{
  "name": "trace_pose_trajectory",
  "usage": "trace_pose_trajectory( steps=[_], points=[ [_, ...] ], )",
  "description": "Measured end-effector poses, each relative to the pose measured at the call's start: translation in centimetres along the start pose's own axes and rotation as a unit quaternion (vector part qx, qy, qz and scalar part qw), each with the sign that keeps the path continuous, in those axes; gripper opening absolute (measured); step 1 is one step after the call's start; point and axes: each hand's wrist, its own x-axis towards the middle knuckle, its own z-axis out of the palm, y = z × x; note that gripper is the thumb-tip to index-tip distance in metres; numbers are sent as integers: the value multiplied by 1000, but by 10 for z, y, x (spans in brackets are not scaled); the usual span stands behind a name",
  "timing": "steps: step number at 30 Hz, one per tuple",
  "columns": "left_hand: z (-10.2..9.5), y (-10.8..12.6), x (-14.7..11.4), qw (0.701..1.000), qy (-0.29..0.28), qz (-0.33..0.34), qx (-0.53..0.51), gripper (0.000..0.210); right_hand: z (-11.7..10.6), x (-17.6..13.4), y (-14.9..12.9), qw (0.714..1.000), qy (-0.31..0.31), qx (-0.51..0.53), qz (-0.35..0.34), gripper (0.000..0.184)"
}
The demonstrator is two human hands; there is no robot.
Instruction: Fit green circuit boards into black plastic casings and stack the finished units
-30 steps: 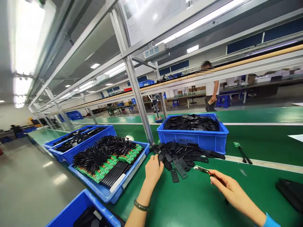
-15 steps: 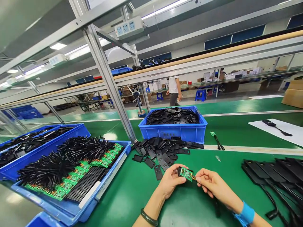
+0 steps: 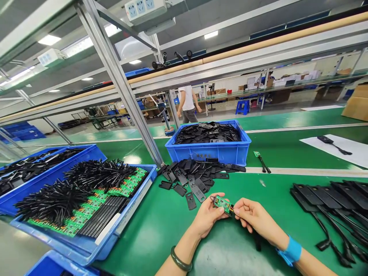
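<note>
Above the green work surface, my left hand (image 3: pixel 209 214) grips a small green circuit board (image 3: pixel 223 203) between thumb and fingers. A dark edge shows around the board's far end; whether it is a plastic shell I cannot tell. My right hand (image 3: pixel 249 214) pinches the coloured wires (image 3: pixel 231 208) at the board's right end. A black cable (image 3: pixel 258 242) hangs below that hand, partly hidden by it. Just beyond my hands lies a loose heap of flat black plastic covers (image 3: pixel 197 188).
A blue bin (image 3: pixel 207 152) of black covers stands behind the heap. On the left, a blue tray (image 3: pixel 126 214) holds boards with black cables. Finished-looking black units with cables (image 3: pixel 322 199) lie at right. A metal post (image 3: pixel 120 80) rises behind the tray. A person (image 3: pixel 188 101) walks in the background.
The view has shifted slightly. Both hands keep hold of the board and its wires, with the board turned a little. The person in the background has moved left.
</note>
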Motion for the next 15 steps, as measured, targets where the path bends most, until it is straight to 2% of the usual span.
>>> trace_pose_trajectory(
  steps=[10, 15],
  points=[
    [6, -6, 0, 999, 21, -5, -23, 40, 5, 1, 9, 999, -6, 52, 9, 39],
    [15, -15, 2, 995, 90, 43, 23, 36, 10, 3, 12, 997, -4, 70, 10, 42]
  ],
)
